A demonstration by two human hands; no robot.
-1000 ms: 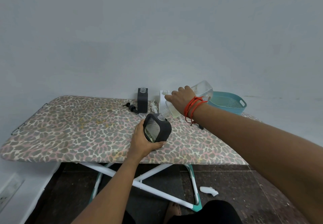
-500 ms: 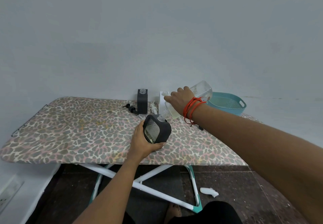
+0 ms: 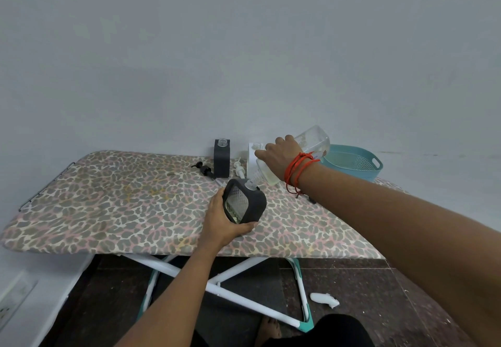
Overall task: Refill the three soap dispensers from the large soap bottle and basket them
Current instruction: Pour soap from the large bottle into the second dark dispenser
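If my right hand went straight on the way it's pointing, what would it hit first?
Probably the white dispenser, just beyond the fingertips of the right hand, which grips the large soap bottle. Depth is unclear, so it might slip past.

This looks like a plain room in a home. A folding ironing board [image 3: 108, 205] in a leopard-print cover stands against a bare pale wall [image 3: 244, 48]. Dark speckled stone floor [image 3: 352, 281] lies beneath it, a wall socket [image 3: 12, 300] sits low to its left, and a teal plastic basket [image 3: 355, 173] rests on its far right end.
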